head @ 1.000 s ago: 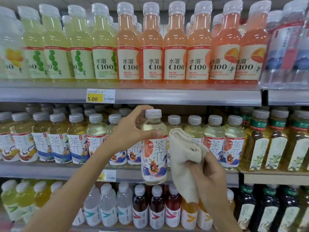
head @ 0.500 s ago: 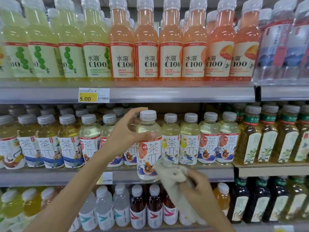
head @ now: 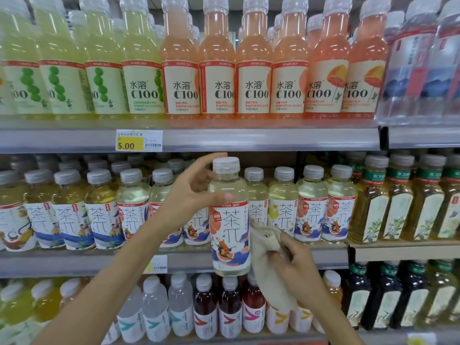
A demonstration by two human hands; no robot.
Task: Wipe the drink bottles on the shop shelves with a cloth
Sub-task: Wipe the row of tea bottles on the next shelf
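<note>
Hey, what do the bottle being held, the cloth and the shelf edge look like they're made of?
Tea bottle: likely clear glossy plastic; the pale liquid shows through.
Cloth: soft matte beige fabric, probably cotton; it crumples and drapes.
Shelf edge: smooth grey with a dull sheen, painted metal or plastic; I cannot tell which.

One head-worn wide-angle view, facing drink shelves (head: 224, 139) square-on, within arm's reach. Tea bottle (head: 230, 225) in left hand (head: 189, 195) near frame centre; right hand (head: 296, 262) with cloth (head: 266, 282) just lower right.
</note>
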